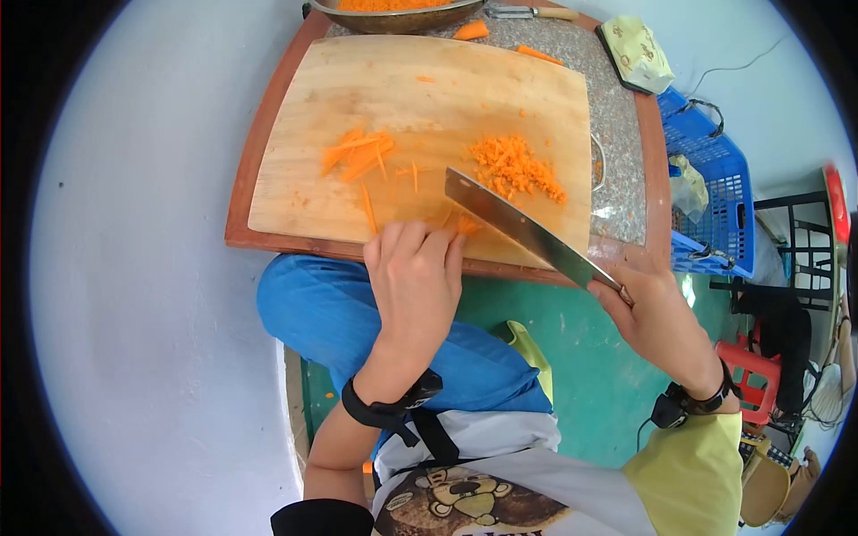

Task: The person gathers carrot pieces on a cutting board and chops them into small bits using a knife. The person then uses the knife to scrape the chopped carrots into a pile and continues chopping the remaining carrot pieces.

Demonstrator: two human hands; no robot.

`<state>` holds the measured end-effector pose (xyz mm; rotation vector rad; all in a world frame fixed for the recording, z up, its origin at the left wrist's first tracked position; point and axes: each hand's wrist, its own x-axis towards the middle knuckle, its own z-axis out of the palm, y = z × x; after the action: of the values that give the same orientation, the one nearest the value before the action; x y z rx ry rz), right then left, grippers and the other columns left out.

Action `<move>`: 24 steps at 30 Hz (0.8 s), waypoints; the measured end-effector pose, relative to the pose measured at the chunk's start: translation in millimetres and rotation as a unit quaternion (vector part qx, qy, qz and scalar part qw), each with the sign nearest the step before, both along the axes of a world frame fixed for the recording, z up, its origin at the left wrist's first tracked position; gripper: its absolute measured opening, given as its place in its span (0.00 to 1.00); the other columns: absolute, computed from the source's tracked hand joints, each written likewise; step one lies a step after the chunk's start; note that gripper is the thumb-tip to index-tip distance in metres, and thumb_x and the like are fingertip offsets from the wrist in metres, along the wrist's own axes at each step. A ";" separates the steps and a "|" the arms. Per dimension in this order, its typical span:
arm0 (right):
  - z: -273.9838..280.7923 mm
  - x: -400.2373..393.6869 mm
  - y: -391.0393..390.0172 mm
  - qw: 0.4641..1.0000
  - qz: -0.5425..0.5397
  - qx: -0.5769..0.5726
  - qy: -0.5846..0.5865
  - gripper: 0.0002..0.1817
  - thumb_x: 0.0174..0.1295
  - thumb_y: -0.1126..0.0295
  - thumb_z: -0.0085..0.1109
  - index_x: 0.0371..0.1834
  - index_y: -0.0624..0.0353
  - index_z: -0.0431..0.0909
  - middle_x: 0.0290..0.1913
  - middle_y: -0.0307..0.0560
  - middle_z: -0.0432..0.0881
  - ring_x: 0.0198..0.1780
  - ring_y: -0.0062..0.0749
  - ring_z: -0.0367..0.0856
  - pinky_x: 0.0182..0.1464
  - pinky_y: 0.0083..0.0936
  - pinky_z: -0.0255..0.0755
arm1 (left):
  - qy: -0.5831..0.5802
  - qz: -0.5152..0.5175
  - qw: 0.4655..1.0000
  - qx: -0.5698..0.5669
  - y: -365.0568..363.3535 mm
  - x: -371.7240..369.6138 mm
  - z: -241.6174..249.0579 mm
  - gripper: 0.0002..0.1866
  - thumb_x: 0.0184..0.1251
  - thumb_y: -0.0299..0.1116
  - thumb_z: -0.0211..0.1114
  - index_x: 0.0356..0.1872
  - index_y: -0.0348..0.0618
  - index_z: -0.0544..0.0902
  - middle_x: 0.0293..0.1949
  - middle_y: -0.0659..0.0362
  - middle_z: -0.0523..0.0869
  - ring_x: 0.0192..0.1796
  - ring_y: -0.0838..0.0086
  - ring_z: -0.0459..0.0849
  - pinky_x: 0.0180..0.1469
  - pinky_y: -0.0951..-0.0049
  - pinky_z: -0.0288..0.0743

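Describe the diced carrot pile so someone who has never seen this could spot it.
Start at the wooden cutting board. The knife in the right hand lies slanted across its near right part; the diced carrot pile sits just beyond the blade. Unlike the carrot strips further left, it is fine crumbs.

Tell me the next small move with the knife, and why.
Probably bring the knife down onto the carrot strips that the left hand pins at the cutting board edge: the right hand holds the blade raised over them, uncut.
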<state>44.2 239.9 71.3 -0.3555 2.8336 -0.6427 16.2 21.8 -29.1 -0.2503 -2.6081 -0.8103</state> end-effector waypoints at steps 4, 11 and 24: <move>5.6 2.6 -2.4 0.999 -0.035 -0.027 -0.022 0.07 0.61 0.71 0.56 0.35 0.65 0.78 0.26 0.60 0.78 0.29 0.56 0.76 0.31 0.41 0.69 | 0.013 0.009 1.000 0.006 0.2 4.8 2.6 0.06 0.50 0.29 0.70 0.30 0.42 0.84 0.28 0.60 0.80 0.35 0.65 0.77 0.42 0.67 0.64; 6.2 10.7 -3.7 1.000 0.003 -0.013 0.001 0.08 0.60 0.71 0.57 0.39 0.63 0.79 0.24 0.60 0.77 0.27 0.56 0.76 0.29 0.40 0.70 | 0.027 0.022 0.997 0.067 0.4 4.9 0.7 0.08 0.50 0.29 0.70 0.33 0.40 0.84 0.29 0.59 0.80 0.36 0.66 0.77 0.40 0.68 0.65; -12.1 18.4 -3.7 0.999 -0.031 0.009 -0.038 0.14 0.62 0.67 0.57 0.23 0.64 0.70 0.17 0.60 0.74 0.21 0.58 0.74 0.24 0.44 0.67 | 0.008 -0.027 0.997 0.070 1.7 -2.1 -6.5 0.04 0.50 0.25 0.67 0.28 0.36 0.84 0.28 0.55 0.78 0.35 0.61 0.77 0.39 0.65 0.68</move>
<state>62.6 236.2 59.2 -0.2344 2.7850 -0.6272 14.1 23.5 -35.6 -0.2879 -2.5265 -1.0006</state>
